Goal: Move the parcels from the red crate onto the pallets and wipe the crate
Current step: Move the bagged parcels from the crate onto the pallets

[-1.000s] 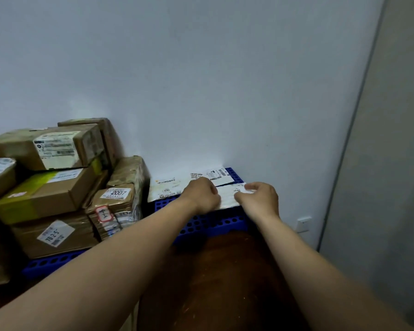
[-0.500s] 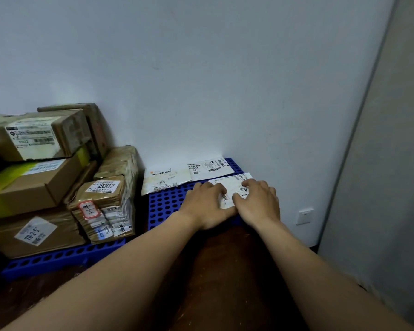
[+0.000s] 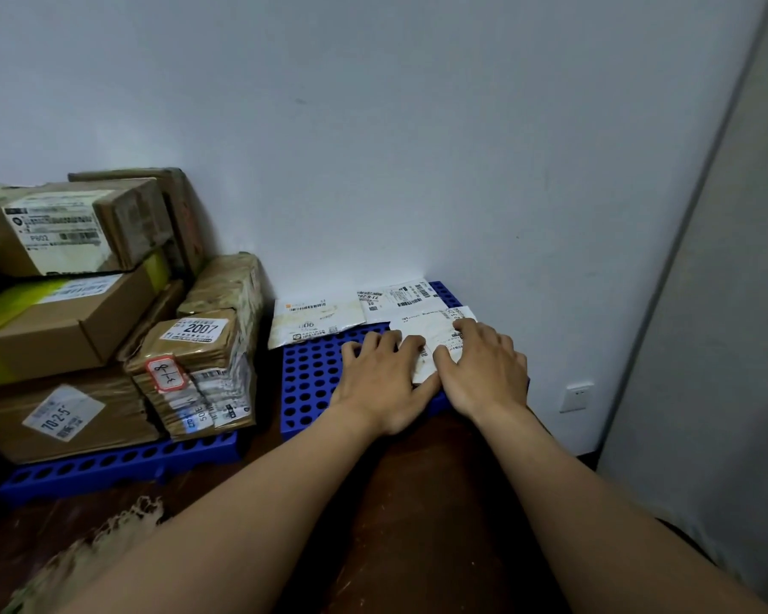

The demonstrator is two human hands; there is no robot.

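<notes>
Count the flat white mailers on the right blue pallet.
3 on the pallet: left mailer at back left; back mailer by the wall; front mailer under left hand and right hand. Any beneath would be hidden.

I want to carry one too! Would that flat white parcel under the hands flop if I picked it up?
Probably floppy: the flat white parcel looks paper-thin and lies flush on the blue pallet. Likely light, as it has almost no thickness. Its smooth wrapper might slide on the plastic.
</notes>
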